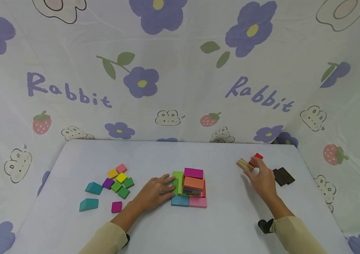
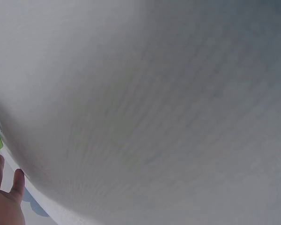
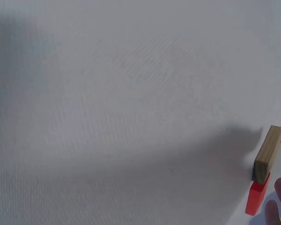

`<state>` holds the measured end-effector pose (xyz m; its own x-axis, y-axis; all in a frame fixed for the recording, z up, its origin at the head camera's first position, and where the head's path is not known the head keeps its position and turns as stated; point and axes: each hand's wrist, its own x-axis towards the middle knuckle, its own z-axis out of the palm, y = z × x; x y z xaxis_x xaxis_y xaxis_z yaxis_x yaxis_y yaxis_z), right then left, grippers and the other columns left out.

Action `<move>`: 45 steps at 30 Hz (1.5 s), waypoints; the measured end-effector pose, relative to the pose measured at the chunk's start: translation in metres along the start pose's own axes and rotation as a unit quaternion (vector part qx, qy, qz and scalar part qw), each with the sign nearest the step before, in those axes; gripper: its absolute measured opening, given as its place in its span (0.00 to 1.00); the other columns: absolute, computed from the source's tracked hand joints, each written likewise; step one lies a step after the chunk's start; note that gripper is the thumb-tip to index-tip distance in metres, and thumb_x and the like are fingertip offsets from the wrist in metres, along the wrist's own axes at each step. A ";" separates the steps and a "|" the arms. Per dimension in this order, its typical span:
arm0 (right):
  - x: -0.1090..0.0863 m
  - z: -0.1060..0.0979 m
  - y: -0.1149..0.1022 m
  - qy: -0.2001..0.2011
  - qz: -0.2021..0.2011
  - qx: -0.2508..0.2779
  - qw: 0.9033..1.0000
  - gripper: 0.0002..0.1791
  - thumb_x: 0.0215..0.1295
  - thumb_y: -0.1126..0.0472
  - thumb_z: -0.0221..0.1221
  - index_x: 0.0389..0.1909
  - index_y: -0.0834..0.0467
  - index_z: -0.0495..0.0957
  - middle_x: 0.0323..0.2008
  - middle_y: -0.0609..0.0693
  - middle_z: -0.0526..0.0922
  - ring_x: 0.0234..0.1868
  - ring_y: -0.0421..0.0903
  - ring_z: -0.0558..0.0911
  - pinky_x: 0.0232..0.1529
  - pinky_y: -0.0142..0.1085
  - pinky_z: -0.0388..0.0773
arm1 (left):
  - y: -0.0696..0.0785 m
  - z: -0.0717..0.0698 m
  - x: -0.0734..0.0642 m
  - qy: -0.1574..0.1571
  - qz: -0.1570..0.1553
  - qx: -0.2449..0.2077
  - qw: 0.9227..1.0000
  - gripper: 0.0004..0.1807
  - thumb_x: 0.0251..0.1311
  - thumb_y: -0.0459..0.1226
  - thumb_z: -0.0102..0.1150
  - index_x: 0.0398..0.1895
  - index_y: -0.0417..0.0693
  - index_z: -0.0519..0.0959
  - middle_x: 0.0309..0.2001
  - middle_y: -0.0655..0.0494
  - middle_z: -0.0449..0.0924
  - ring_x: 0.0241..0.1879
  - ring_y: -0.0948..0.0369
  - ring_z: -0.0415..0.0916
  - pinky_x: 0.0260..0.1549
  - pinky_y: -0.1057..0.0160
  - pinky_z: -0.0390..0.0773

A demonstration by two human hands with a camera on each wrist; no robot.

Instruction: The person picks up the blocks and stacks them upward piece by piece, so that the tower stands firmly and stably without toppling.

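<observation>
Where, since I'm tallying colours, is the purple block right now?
In the head view, the purple block sits on the left side of the table, between the farther teal block and a green block.

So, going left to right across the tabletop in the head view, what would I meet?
Teal blocks, cluster of small blocks, left hand, block stack, wooden block, right hand, dark blocks. Left out for overlap: the lone magenta block and the red block.
</observation>
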<state>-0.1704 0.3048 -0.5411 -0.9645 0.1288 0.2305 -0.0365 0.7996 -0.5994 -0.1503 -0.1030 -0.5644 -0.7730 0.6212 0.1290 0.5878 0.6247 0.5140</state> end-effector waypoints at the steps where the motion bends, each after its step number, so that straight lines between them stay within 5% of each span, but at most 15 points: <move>1: 0.000 0.001 0.001 0.001 0.001 -0.001 1.000 0.30 0.62 0.63 0.68 0.64 0.64 0.70 0.54 0.67 0.81 0.56 0.67 0.78 0.56 0.62 0.72 | 0.000 0.000 0.000 0.000 -0.001 0.000 1.000 0.21 0.65 0.47 0.64 0.58 0.48 0.81 0.67 0.51 0.73 0.71 0.48 0.62 0.63 0.43 0.69; 25: 0.001 0.012 0.017 0.002 -0.018 -0.016 1.000 0.22 0.61 0.71 0.65 0.56 0.67 0.73 0.49 0.67 0.83 0.52 0.66 0.81 0.53 0.62 0.73 | 0.000 0.002 -0.001 0.007 0.003 0.000 1.000 0.21 0.64 0.47 0.65 0.57 0.48 0.81 0.66 0.52 0.73 0.71 0.48 0.63 0.62 0.44 0.70; 37: -0.001 0.004 -0.044 0.019 -0.158 0.033 0.987 0.23 0.57 0.70 0.70 0.54 0.63 0.76 0.47 0.59 0.86 0.47 0.54 0.83 0.47 0.49 0.81 | -0.003 0.003 -0.001 0.011 0.009 0.008 1.000 0.21 0.64 0.47 0.65 0.57 0.49 0.82 0.66 0.52 0.74 0.71 0.48 0.63 0.62 0.45 0.70; 45: -0.012 0.002 -0.094 -0.007 -0.196 0.063 0.979 0.24 0.57 0.67 0.71 0.55 0.60 0.78 0.50 0.54 0.86 0.48 0.50 0.83 0.47 0.47 0.83 | -0.002 0.003 -0.002 0.006 0.005 0.005 1.000 0.21 0.65 0.47 0.64 0.57 0.49 0.82 0.67 0.52 0.73 0.71 0.49 0.62 0.63 0.44 0.70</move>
<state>-0.1560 0.2272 -0.4889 -0.8738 -0.1815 0.4510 -0.4348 0.7069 -0.5578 -0.1494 -0.1040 -0.5678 -0.7700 0.6216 0.1435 0.5976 0.6240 0.5035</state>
